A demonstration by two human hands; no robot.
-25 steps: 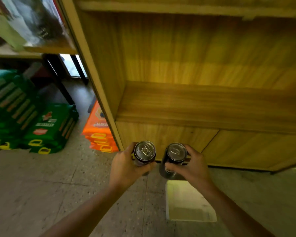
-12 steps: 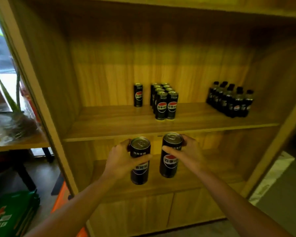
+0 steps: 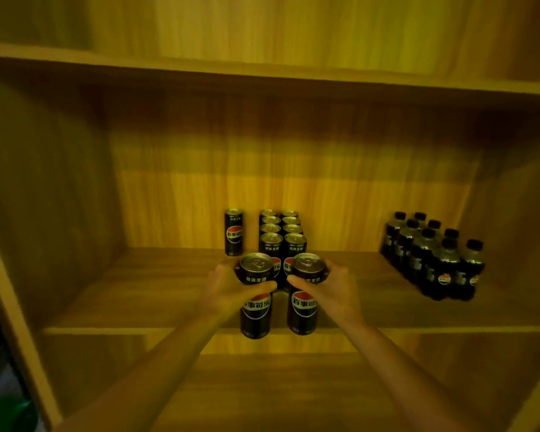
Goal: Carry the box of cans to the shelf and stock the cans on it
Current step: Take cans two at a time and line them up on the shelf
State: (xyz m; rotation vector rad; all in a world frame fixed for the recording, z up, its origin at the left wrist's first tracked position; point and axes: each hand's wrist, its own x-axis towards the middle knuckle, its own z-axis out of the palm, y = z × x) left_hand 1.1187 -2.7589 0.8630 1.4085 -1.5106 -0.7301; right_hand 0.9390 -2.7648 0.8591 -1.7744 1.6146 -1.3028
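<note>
My left hand [image 3: 231, 285] grips a black can [image 3: 256, 302] near its top, and my right hand [image 3: 328, 289] grips a second black can [image 3: 304, 307] the same way. Both cans are upright, side by side, over the front part of the wooden shelf board [image 3: 138, 294]. Right behind them stands a double row of several black cans [image 3: 282, 235], reaching back to the rear wall. One single can [image 3: 234, 232] stands apart to the left of that row. The box is out of view.
A pack of several small black bottles [image 3: 434, 257] stands at the right end of the same shelf. Another board [image 3: 262, 73] runs above, and a lower shelf [image 3: 293, 385] lies below. The cabinet's left side wall [image 3: 44, 213] closes the compartment.
Both hands have risen with their cans from near the floor to the shelf holding the stocked cans. The view has lifted and closed in on that shelf; the box has dropped out of view.
</note>
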